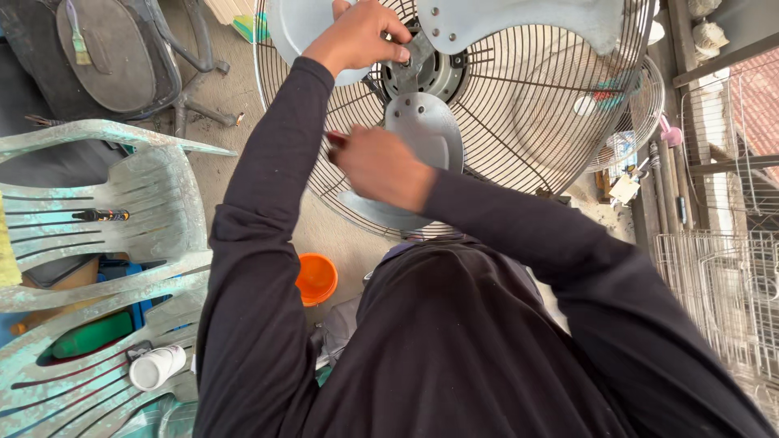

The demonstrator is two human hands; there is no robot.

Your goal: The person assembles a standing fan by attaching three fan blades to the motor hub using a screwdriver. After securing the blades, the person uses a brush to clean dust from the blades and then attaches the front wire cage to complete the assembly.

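A large fan lies in front of me, its wire guard open to show grey metal blades around a dark motor hub. My left hand reaches over the guard, and its fingertips pinch the hub where the blades meet. Lower down, my right hand is closed over the near blade around a red-handled tool. Only the tool's red end shows past the fingers. Both arms wear dark long sleeves.
A pale green plastic chair stands at left, with a screwdriver on its slats. A white container and a green bottle show through them. An orange cup sits on the floor. Wire racks and another grille stand at right.
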